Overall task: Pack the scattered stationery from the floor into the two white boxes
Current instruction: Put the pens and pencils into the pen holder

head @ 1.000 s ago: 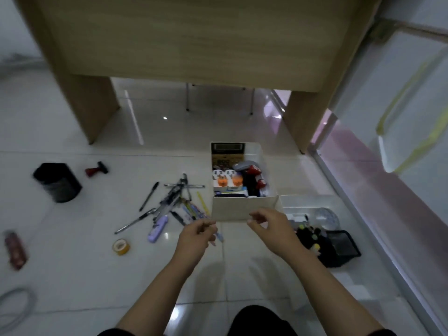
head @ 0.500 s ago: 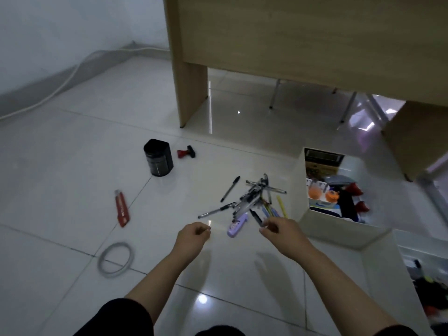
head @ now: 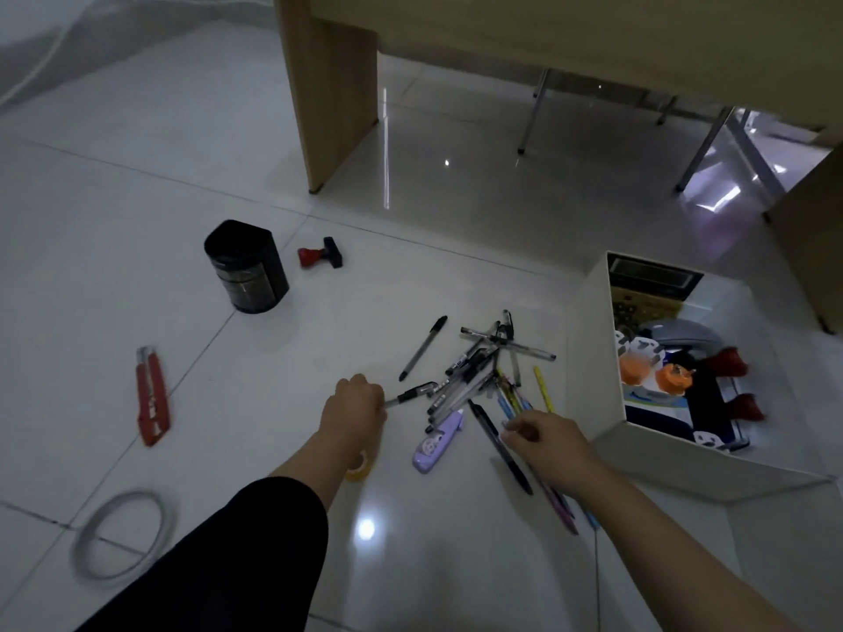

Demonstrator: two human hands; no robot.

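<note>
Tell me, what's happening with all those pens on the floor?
A person is tidying up stationery. Their left hand grips the end of a black pen at the edge of the pen pile, and their right hand reaches into the coloured pens. The white box beside the pile already holds things. A red cutter and black cup still lie farther off.

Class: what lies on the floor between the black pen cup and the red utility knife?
Nothing: in the head view, only bare floor tile separates the black pen cup from the red utility knife.
</note>
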